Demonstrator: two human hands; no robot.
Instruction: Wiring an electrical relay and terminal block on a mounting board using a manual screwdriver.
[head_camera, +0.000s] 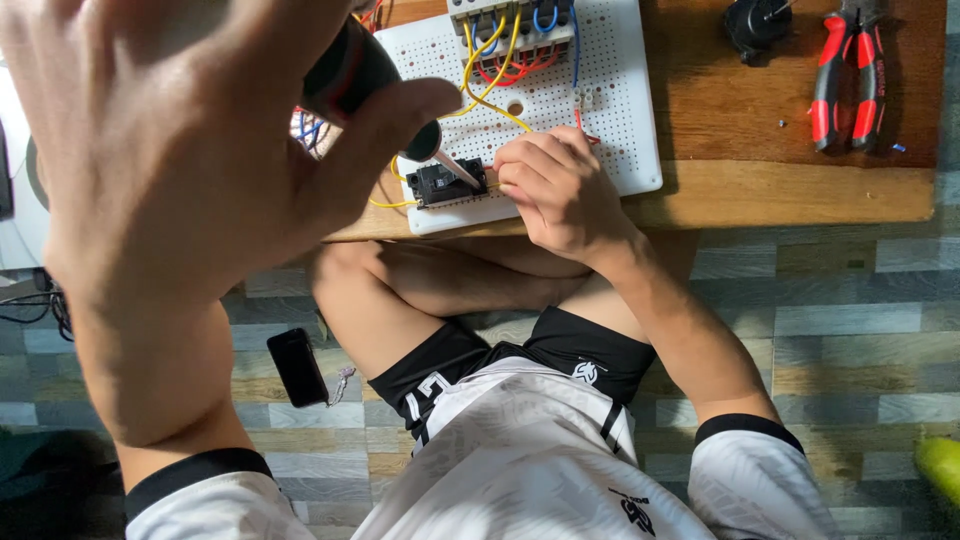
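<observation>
left hand (190, 150) raised, fingers curled round screwdriver (375, 85), tip on black block (445, 183) | right hand (560, 190) fisted, pinching wire (485, 185) at block

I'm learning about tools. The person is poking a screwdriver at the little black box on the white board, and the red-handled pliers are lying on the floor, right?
Not quite. The red-handled pliers lie on the wooden table, not the floor, as the head view shows. The rest holds: the left hand aims a screwdriver at the little black box on the white board.
</observation>
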